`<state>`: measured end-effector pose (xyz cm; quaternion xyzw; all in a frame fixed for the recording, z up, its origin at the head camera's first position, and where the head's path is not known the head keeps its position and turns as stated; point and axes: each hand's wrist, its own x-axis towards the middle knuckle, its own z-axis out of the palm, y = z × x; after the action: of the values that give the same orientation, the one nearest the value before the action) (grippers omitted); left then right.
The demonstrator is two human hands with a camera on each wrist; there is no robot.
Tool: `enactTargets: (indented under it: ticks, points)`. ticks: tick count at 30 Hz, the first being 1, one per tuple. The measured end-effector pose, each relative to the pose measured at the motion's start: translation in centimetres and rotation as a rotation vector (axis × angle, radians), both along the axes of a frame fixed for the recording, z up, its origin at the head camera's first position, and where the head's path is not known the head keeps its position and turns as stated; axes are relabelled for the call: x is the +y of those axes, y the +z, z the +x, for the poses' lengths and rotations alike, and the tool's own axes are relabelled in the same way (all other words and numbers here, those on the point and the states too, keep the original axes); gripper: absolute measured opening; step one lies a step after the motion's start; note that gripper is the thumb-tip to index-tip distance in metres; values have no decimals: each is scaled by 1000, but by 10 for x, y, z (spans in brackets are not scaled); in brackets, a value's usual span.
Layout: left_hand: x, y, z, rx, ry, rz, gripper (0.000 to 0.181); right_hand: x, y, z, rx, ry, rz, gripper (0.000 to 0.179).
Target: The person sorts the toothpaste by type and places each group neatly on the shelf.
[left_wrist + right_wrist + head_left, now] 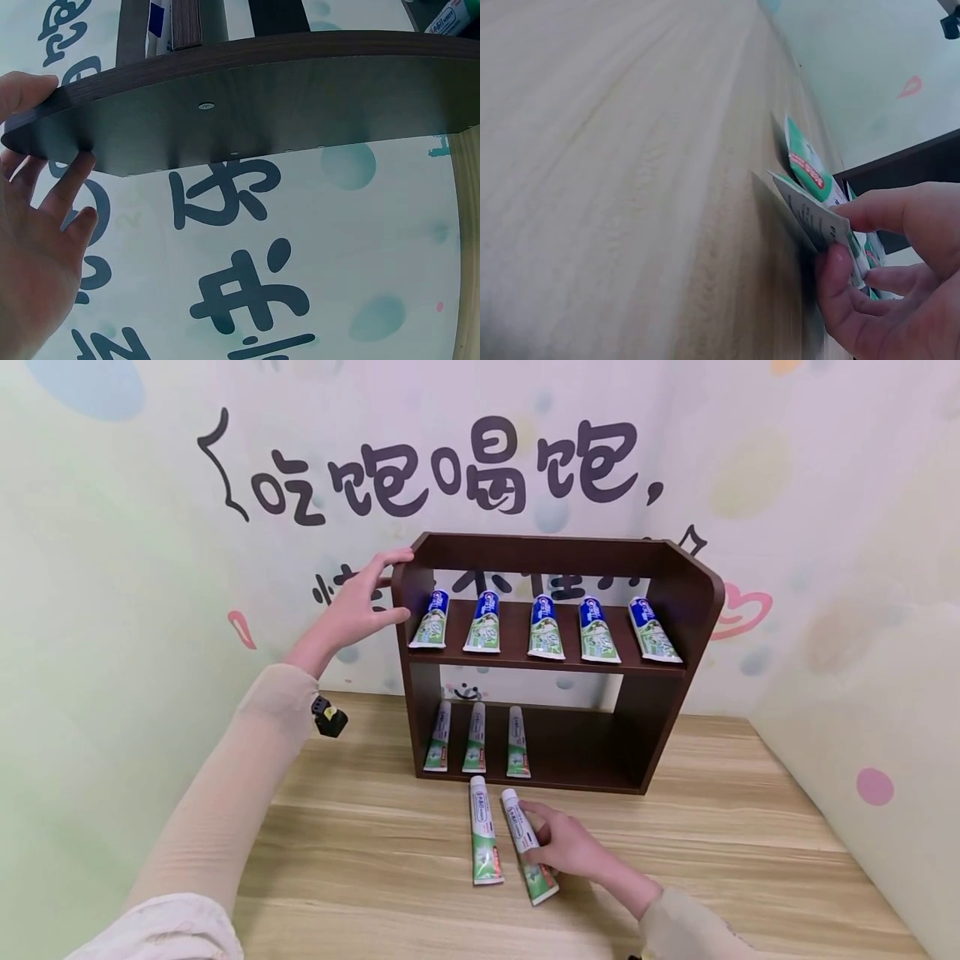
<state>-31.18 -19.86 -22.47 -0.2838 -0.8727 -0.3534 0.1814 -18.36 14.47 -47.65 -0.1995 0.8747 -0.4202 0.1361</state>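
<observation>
My left hand (358,603) grips the upper left side panel of a dark brown two-tier shelf (551,553). In the left wrist view, the thumb lies over the panel's edge and the fingertips touch its outer face. Below the shelf, my right hand (572,843) pinches a green-and-white toothpaste tube (521,821) between thumb and fingers. The right wrist view shows this tube (810,214) tilted, its crimped end close over the wooden table. A second green-and-white tube (483,837) lies just left of it, cap toward the shelf.
Several blue-and-green toothpaste tubes (545,627) stand in a row on the upper tier. Three green-and-white tubes (476,739) lean at the left of the lower tier, with bare board (585,747) to their right. The wooden table (360,843) meets printed walls (840,652).
</observation>
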Motion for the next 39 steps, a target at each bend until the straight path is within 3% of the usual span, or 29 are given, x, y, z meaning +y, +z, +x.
enactTargets:
  ticks: [22,39]
  points:
    - [-2,-1,-1,-7,-2,5,72,8,10,-2,-306,0,-155,80]
    - [-1,0,-2,3,-13,-1,72,9,17,-6,-311,-23,-218,84]
